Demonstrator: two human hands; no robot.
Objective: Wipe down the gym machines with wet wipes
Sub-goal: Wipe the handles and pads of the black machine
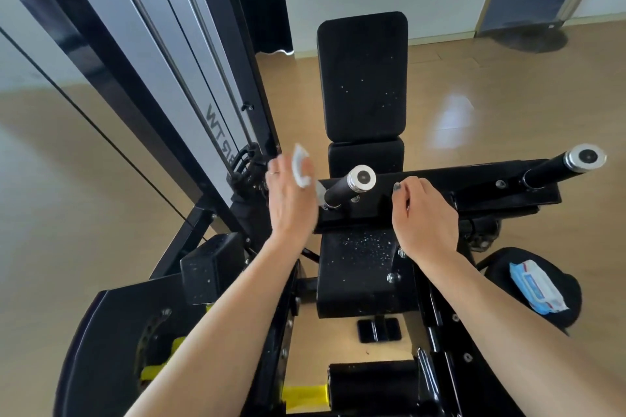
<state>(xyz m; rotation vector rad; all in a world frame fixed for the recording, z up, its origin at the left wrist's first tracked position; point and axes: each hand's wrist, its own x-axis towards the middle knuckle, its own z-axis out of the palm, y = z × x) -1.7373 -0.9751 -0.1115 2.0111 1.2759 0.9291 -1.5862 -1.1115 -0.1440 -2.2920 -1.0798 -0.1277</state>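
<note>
Our left hand (290, 193) pinches a white wipe (300, 167) beside the near handle (352, 184); right hand (425, 213), fingers curled, rests on the crossbar (474, 176). Wipes pack (537, 286) lies on a pad (508, 267) at right.

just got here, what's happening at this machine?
A person is cleaning a black gym machine. The left hand holds a folded white wet wipe up beside the left handle, not touching it in this view. The right hand rests curled on the crossbar. The wipes pack lies on a round black pad at right.
</note>
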